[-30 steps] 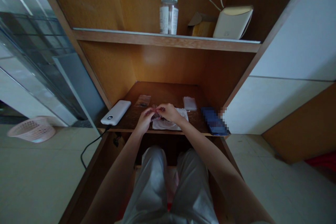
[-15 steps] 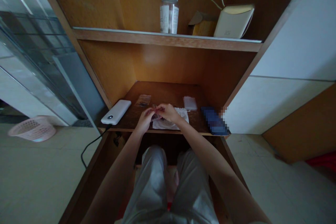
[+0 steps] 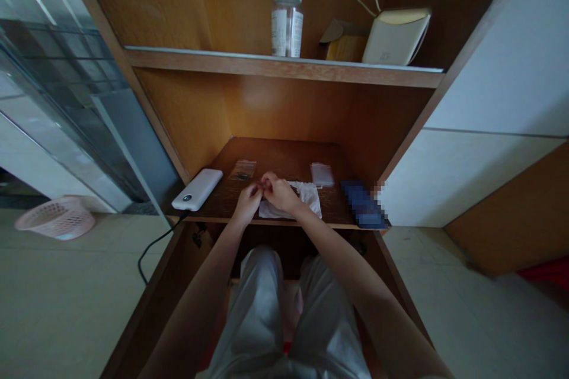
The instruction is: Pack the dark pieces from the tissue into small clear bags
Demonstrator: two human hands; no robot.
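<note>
And here are the two hands, meeting over the front of the brown shelf: the left hand [image 3: 247, 202] and the right hand [image 3: 281, 194], fingers curled in and tips brought together. Whether they pinch something small between them, the view does not tell. Right by them is the white cloth [image 3: 313, 200], spread crumpled beneath the right hand and out to the right of the fingers, partly covered. Beyond the fingertips, a little to the left, lies a clear bag [image 3: 243, 170] with something dark in it; off to their right, past the cloth, a pale bag [image 3: 322, 174]. Farther left of the fingers sits the white power bank [image 3: 197, 189], a black cable [image 3: 153, 243] at its near end; well to their right, the blue phone [image 3: 361, 202], partly pixelated. And high beyond the fingers, on the upper shelf, stands a white-capped bottle [image 3: 287, 21]!
</note>
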